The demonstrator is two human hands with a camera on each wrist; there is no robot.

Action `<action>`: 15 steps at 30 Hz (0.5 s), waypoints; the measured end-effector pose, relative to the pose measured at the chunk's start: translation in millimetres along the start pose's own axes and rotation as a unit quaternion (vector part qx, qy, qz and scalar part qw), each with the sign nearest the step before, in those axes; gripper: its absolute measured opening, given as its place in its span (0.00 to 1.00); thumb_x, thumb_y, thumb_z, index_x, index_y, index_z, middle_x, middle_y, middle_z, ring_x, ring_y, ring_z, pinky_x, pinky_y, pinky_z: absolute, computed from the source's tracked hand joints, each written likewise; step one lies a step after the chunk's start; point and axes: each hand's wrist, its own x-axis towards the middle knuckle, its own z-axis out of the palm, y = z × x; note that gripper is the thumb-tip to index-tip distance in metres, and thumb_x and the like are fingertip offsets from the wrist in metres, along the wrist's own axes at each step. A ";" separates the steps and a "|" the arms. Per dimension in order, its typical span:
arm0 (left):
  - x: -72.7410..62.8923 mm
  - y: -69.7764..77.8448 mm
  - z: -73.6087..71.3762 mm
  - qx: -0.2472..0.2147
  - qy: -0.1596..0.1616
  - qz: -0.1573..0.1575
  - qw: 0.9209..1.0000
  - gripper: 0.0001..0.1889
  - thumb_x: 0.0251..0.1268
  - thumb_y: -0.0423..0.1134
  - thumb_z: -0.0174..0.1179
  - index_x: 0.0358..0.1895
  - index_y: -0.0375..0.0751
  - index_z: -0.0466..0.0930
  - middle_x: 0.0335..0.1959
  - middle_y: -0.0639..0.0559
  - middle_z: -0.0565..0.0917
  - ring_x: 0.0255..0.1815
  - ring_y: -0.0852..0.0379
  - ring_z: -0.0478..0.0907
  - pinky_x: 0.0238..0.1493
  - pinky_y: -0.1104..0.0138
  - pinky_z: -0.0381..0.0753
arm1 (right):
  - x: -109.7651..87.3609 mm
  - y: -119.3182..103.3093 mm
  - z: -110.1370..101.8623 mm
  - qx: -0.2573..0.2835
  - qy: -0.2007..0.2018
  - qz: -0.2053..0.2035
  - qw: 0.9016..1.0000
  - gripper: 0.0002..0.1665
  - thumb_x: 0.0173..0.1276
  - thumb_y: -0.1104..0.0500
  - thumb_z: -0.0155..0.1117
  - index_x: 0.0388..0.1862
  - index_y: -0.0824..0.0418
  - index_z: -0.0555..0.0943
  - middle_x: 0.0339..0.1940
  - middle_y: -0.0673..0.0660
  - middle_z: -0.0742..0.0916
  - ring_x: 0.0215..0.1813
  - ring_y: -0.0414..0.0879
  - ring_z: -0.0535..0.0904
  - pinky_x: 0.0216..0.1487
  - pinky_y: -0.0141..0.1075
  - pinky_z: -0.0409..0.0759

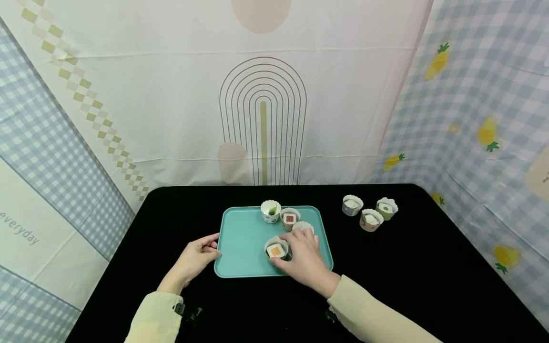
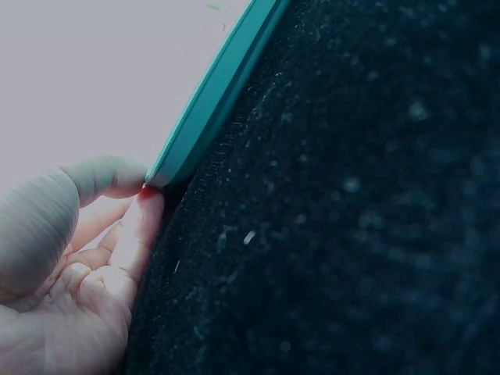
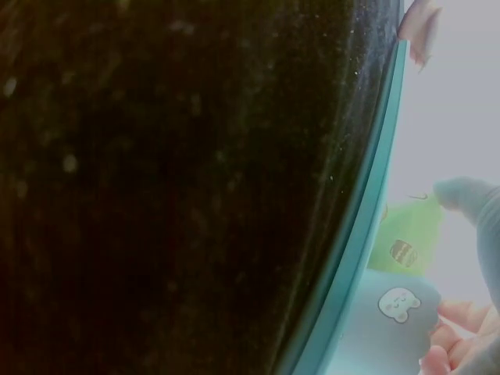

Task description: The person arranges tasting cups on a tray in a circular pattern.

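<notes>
My left hand (image 1: pixel 195 259) pinches the left rim of a turquoise tray (image 1: pixel 240 243) between thumb and fingers; the left wrist view shows the tray rim (image 2: pixel 207 101) at the fingertips. Over the front right of the tray, my right hand (image 1: pixel 305 257) holds a scalloped paper baking cup (image 1: pixel 268 248) with a white square piece topped in orange. In the right wrist view the thumb touches a green printed cup (image 3: pixel 410 226), and a blue cup with a bear print (image 3: pixel 375 312) stands beside it, close to the other fingers.
At the tray's back stand a white cup with a green piece (image 1: pixel 270 218), a cup with a red-topped square (image 1: pixel 289 219) and a pale cup (image 1: pixel 305 226) partly behind my right hand. On the black table right of the tray are a blue cup (image 1: pixel 351 209), a tan cup (image 1: pixel 369 225) and a green cup (image 1: pixel 388 213).
</notes>
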 end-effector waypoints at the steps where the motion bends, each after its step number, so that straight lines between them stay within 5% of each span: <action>1: 0.1 -0.1 0.0 0.000 0.001 0.000 1.000 0.29 0.64 0.32 0.61 0.69 0.41 0.68 0.44 0.44 0.75 0.41 0.51 0.76 0.47 0.61 0.75 | 0.1 0.0 0.3 0.004 -0.001 -0.001 1.000 0.34 0.54 0.36 0.73 0.55 0.54 0.81 0.44 0.49 0.79 0.45 0.46 0.64 0.44 0.45 0.56; 15: 0.0 0.7 -0.4 -0.003 0.001 -0.002 1.000 0.29 0.64 0.33 0.62 0.69 0.42 0.69 0.44 0.44 0.76 0.41 0.51 0.76 0.47 0.60 0.75 | -1.2 1.3 -4.2 0.036 0.011 -0.014 0.999 0.35 0.53 0.38 0.74 0.55 0.56 0.80 0.46 0.49 0.80 0.50 0.48 0.65 0.47 0.46 0.59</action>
